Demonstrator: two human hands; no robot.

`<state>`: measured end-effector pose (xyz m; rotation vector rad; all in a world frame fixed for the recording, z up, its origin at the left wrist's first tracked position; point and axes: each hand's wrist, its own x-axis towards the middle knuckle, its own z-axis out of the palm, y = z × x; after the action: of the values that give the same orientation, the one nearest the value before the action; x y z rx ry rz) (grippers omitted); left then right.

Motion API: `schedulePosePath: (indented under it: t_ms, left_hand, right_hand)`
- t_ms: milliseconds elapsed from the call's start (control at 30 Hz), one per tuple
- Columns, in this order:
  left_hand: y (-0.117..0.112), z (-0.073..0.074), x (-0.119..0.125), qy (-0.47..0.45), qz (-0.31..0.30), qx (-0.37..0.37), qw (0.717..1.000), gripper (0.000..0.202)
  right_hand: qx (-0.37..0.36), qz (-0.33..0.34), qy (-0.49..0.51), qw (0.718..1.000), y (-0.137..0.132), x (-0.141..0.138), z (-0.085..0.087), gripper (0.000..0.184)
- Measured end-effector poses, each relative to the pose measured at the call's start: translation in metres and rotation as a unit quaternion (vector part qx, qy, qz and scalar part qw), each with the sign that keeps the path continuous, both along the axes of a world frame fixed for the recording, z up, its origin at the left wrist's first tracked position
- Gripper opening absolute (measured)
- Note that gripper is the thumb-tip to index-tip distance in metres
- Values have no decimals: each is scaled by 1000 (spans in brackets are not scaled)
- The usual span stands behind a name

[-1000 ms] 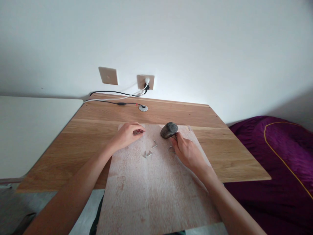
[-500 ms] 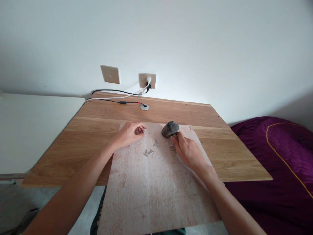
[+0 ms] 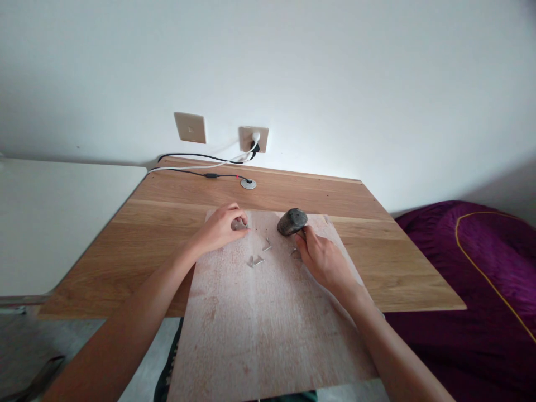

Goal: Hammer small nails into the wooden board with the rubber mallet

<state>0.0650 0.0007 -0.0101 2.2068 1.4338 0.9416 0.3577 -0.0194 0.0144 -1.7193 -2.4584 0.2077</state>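
Note:
My right hand (image 3: 322,254) is closed round the short handle of a hammer with a thick, dark, rounded head (image 3: 292,222). The head is close to the far edge of a pale wooden board (image 3: 268,324). Over the board's far left part, my left hand (image 3: 224,228) has its thumb and fingers curled around a small shiny metal piece (image 3: 240,225), partly hidden by the fingers. Thin silvery metal pieces, some in angled shapes (image 3: 255,261), lie on the board between my hands. Another angled piece (image 3: 267,244) lies farther up. Small dark dots mark the board near my left fingertips.
Under the board is a wooden desk (image 3: 402,268), against a white wall. Black and white cables run along its back to a wall socket (image 3: 253,139) and a round grommet (image 3: 248,183). A white panel (image 3: 62,223) stands left, purple fabric (image 3: 439,346) right.
The fingers of my left hand have shifted and lifted slightly, showing more of the small metal piece. The right hand and hammer have stayed in place.

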Motion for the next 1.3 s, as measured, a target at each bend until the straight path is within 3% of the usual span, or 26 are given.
schedulePosePath:
  t_ms: [400,700,900,1067,1300]
  left_hand:
    - [2,-7,-1,-14,-2,-1,1000,8]
    - [0,-1,1,-17,-10,-14,1000,2]
    - [3,-7,0,-38,-5,-13,999,9]
    - [5,-10,0,-35,-12,0,999,9]
    - [4,-10,-1,-21,-6,-10,1000,10]
  right_hand:
    - [-11,-10,-5,1000,-1,-2,2,24]
    - [-6,-2,2,1000,-2,-2,7,25]
    - [-4,-2,16,1000,1,-1,4,23]
    - [-16,11,59,998,3,-9,20,21]
    - [11,85,72,994,3,-49,45,23]
